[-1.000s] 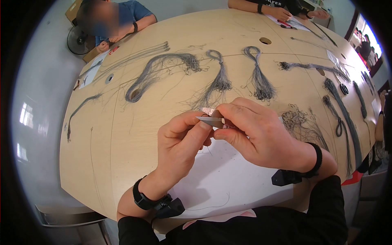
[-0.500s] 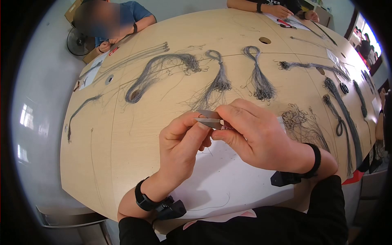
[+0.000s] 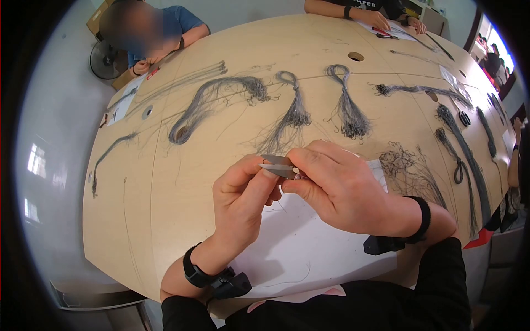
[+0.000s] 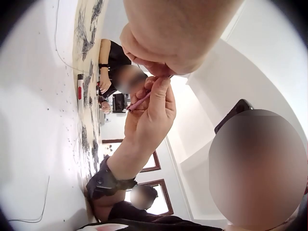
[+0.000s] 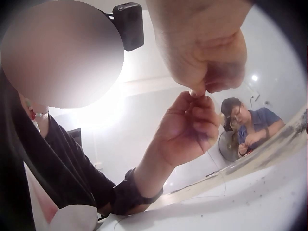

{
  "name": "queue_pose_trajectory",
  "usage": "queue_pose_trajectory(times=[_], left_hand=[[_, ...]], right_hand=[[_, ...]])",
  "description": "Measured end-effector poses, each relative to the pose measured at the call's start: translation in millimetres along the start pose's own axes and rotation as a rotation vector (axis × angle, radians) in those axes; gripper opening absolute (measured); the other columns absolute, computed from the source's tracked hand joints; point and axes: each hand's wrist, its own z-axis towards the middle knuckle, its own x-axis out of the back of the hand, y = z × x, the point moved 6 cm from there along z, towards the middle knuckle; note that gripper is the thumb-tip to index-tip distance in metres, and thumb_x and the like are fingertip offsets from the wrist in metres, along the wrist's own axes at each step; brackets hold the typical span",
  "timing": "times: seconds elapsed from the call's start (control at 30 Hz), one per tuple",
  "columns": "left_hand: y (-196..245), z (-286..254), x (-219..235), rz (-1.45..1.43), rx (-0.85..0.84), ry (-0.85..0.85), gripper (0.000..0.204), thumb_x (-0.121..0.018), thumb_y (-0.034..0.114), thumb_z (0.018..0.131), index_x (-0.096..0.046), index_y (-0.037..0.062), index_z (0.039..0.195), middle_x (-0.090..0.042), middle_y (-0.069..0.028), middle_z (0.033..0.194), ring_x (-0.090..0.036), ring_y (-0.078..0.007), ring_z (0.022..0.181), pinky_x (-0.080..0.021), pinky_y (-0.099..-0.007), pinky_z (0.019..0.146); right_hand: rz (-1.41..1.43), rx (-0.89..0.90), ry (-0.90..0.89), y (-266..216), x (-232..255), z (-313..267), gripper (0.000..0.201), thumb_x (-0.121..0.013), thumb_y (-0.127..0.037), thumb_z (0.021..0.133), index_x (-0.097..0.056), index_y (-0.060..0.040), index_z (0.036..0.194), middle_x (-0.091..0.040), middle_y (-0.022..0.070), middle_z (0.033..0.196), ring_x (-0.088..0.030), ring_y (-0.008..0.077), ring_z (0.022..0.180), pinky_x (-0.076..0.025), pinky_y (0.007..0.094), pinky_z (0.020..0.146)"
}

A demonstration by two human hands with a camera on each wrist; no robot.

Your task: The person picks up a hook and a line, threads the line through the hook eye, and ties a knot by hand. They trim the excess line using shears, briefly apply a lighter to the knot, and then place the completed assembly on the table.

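Note:
In the head view, my right hand (image 3: 345, 190) grips small snips, their two pointed grey blades (image 3: 280, 170) slightly apart and directed left at the left fingertips. A pink handle (image 4: 139, 103) shows between the right fingers in the left wrist view. My left hand (image 3: 240, 201) pinches a thin line (image 5: 222, 168), which hangs below its palm in the right wrist view. A small dark curved bit shows at the left fingertips by the blades; the fingers hide most of it.
White paper (image 3: 298, 237) lies under the hands, with a loose strand on it. Bundles of grey line with hooks (image 3: 353, 124) lie beyond, and a tangled hook pile (image 3: 406, 165) sits to the right. Two people sit across the wooden table (image 3: 121, 220).
Both hands stay close together, shifted slightly left and down. The snips have tilted a little, and their blades have come slightly nearer each other. Across the table, one person's hands have moved.

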Motion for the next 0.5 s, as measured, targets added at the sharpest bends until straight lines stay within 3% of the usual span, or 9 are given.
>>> queue_pose_trajectory(times=[0.5], left_hand=[[-0.2,1.0,-0.8,0.008,0.009,0.02,0.012,-0.047,0.008,0.085,-0.057,0.0005,0.086,-0.056,-0.0024,0.073,-0.048,-0.006,0.06,-0.036,-0.0173,0.05]], right_hand=[[0.013,-0.001,0.019,2.1,-2.8,-1.5,0.021,-0.058,-0.011,0.075,-0.049,0.003,0.088,-0.047,0.0115,0.071,-0.048,0.0246,0.064,-0.039,0.0322,0.054]])
